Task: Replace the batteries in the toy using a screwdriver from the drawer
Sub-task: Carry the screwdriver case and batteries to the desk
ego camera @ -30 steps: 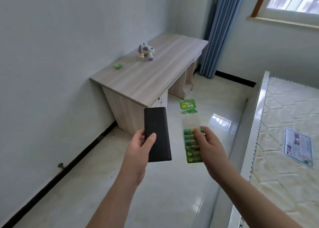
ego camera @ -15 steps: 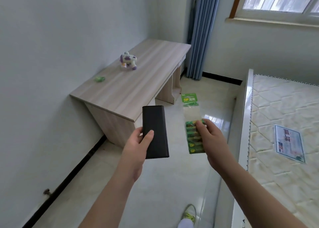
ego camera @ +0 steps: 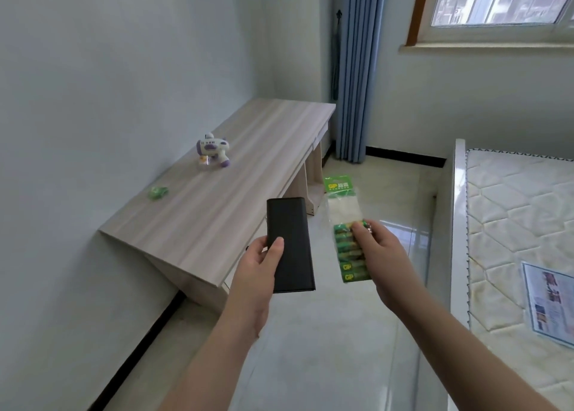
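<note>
— Starting at the fingers: what is held?

— A black case [ego camera: 290, 244] is gripped by the left hand [ego camera: 259, 266], thumb pressed flat on its face, the other fingers curled behind it. A battery pack [ego camera: 349, 235] is pinched by the right hand [ego camera: 380, 255], thumb over the green cells. Both are carried short of the desk [ego camera: 217, 199]; the toy [ego camera: 213, 150] stands far back on the desk, near the wall, with a small green object [ego camera: 157, 192] lying nearer on the same top.

— What could go wrong?

— The pack's empty upper film hangs loose — it could be let slip from so small a pinch.

— And what cannot be made out?

— Whether a screwdriver is inside the case; what the green object is; the desk drawers, largely hidden under its top.
</note>
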